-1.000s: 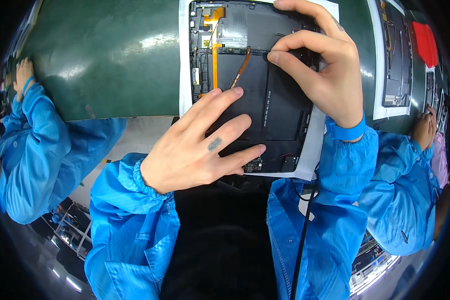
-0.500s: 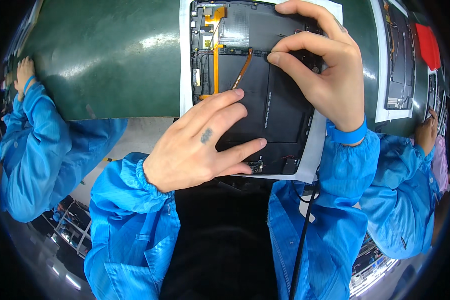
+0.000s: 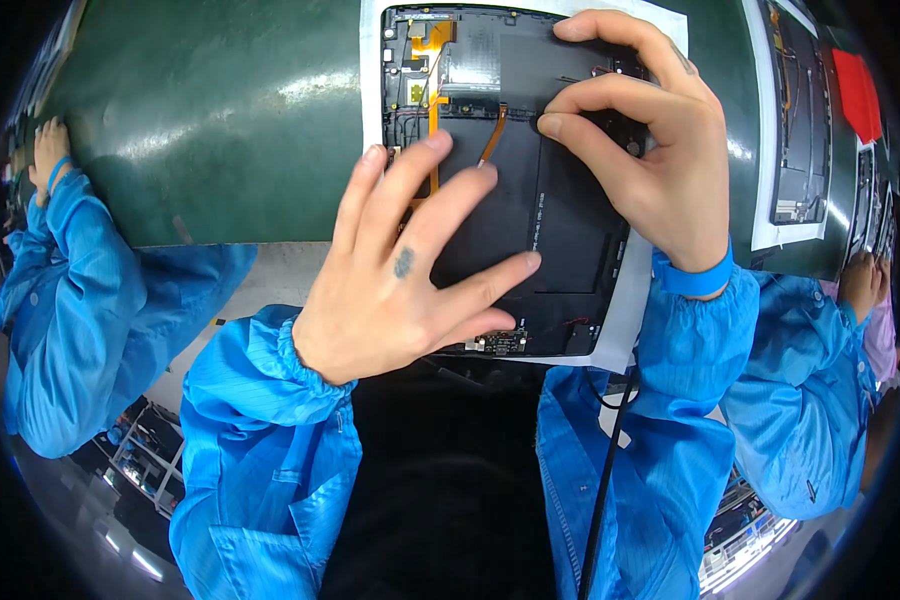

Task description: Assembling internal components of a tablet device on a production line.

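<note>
Your left hand [image 3: 410, 290] lies flat, fingers spread, on the lower left part of the opened tablet [image 3: 560, 230], pressing it down rather than grasping anything; that grip is open. Your right hand [image 3: 660, 150] curls over the tablet's upper right, thumb and forefinger drawn close together in a pinch at the dark panel near the orange flex cable [image 3: 492, 135]; whether something small sits between them you cannot tell from here.

The tablet rests on a white sheet [image 3: 625, 310] on the green counter [image 3: 210, 120], long axis running away from you. The cable lies just left of your right fingertips and just beyond your left fingertips, so the right hand is nearer.

A second opened device [image 3: 800, 110] lies on its own white sheet to the right, with a red rectangular tag [image 3: 855, 95] beyond it. Co-workers' blue sleeves show at both edges.
</note>
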Demonstrator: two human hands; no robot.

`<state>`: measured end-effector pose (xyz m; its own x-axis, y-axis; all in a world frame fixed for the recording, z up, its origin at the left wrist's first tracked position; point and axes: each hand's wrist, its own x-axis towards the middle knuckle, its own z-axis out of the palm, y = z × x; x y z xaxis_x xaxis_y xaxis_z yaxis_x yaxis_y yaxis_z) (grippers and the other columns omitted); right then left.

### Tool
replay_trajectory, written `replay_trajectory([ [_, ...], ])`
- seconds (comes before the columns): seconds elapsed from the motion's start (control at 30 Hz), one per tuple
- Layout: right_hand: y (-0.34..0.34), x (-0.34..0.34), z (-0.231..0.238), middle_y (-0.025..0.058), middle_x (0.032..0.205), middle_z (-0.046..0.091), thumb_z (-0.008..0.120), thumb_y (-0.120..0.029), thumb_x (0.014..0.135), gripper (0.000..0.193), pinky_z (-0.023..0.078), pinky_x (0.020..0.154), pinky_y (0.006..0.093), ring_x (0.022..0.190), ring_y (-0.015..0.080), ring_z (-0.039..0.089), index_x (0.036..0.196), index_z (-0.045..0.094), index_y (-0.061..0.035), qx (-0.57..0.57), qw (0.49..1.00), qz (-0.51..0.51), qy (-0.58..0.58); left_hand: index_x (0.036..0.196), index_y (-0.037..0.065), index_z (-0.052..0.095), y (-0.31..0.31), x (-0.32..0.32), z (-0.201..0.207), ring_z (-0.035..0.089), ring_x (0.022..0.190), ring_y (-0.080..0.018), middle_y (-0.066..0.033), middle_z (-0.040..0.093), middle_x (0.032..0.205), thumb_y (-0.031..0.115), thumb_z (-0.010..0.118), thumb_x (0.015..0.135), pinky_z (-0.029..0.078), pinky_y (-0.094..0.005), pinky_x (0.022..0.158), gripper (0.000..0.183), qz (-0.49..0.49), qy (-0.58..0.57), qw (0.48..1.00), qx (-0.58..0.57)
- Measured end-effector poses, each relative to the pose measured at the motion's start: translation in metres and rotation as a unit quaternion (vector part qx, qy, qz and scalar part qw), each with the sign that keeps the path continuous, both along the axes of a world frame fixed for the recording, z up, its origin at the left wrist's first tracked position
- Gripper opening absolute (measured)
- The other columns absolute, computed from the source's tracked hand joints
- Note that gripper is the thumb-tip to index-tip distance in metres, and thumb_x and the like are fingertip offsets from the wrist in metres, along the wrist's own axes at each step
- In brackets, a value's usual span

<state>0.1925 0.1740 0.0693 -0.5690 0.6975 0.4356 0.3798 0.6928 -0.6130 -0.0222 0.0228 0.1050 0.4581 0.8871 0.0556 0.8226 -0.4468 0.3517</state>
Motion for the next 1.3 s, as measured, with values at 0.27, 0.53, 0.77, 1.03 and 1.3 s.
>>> replay_trajectory([
  [0.27, 0.001, -0.001, -0.001, 0.0043, 0.119, 0.075, 0.085, -0.009, 0.075, 0.008, 0.05, 0.099, 0.0426, 0.109, 0.0314, 0.07, 0.081, 0.081, -0.0089, -0.001, 1.0, 0.001, 0.002, 0.122, 0.036, 0.082, 0.012, 0.0, -0.006, 0.039, 0.146, -0.0528, -0.0193, 0.046, 0.154, 0.056, 0.08, 0.078, 0.041, -0.0637, 0.117, 0.049, 0.047, -0.014, 0.999, 0.001],
  [0.53, -0.001, -0.001, 0.001, 0.0039, 0.117, 0.073, 0.086, -0.009, 0.074, 0.009, 0.049, 0.099, 0.0416, 0.107, 0.03, 0.069, 0.082, 0.081, -0.0089, -0.005, 1.0, -0.004, 0.001, 0.124, 0.036, 0.08, 0.018, 0.004, -0.001, 0.046, 0.139, -0.0468, -0.0149, 0.049, 0.146, 0.054, 0.081, 0.079, 0.045, -0.0572, 0.11, 0.049, 0.063, 0.04, 0.997, 0.019],
  [0.77, -0.001, -0.001, 0.001, 0.0037, 0.114, 0.071, 0.086, -0.008, 0.074, 0.01, 0.049, 0.099, 0.0418, 0.107, 0.0297, 0.068, 0.082, 0.081, -0.0085, -0.017, 1.0, -0.003, -0.008, 0.128, 0.037, 0.078, 0.024, 0.009, -0.001, 0.046, 0.134, -0.0433, -0.0137, 0.049, 0.14, 0.051, 0.081, 0.081, 0.044, -0.0553, 0.108, 0.049, 0.078, 0.062, 0.995, 0.03],
  [1.03, -0.005, 0.001, 0.005, 0.0076, 0.118, 0.07, 0.086, -0.002, 0.073, 0.013, 0.049, 0.104, 0.0413, 0.128, 0.0321, 0.065, 0.085, 0.082, -0.0052, -0.038, 0.998, -0.01, -0.044, 0.129, 0.036, 0.077, 0.027, 0.011, -0.004, 0.046, 0.132, -0.0414, -0.0137, 0.048, 0.135, 0.045, 0.083, 0.081, 0.044, -0.0539, 0.107, 0.05, 0.091, 0.062, 0.993, 0.044],
  [1.3, -0.005, -0.003, -0.003, 0.0039, 0.113, 0.07, 0.086, -0.008, 0.074, 0.014, 0.047, 0.102, 0.0414, 0.11, 0.0297, 0.067, 0.086, 0.079, -0.0087, -0.025, 1.0, -0.015, -0.004, 0.128, 0.034, 0.078, 0.027, 0.011, -0.006, 0.047, 0.131, -0.0407, -0.0132, 0.049, 0.133, 0.04, 0.087, 0.079, 0.045, -0.0536, 0.106, 0.051, 0.093, 0.05, 0.993, 0.059],
])
